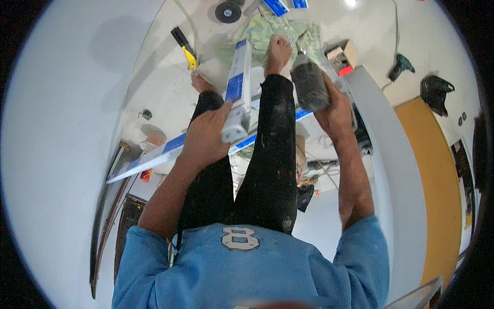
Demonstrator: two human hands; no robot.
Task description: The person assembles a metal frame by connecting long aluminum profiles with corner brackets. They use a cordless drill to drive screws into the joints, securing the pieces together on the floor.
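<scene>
My left hand [208, 135] grips the near end of a long white light fixture [249, 77] with blue labels, which points away from me between my lower legs. My right hand [337, 112] is wrapped round a dark grey power drill [310, 85], held beside my right shin with its bit pointing away; the drill is slightly blurred. Where the drill's handle meets my palm is hidden. Beneath my legs, a second long white and blue strip [149, 164] runs slantwise from lower left to upper right. My bare right foot [279, 50] stands on a crumpled green plastic sheet [253, 32].
On the tiled floor lie a black and yellow hand tool [186, 50], a black disc [228, 12] and a teal power drill [401, 67] with a cord. An opened small box [351, 51] and a black case [436, 91] are at the right. A brown panel [428, 149] stands farther right.
</scene>
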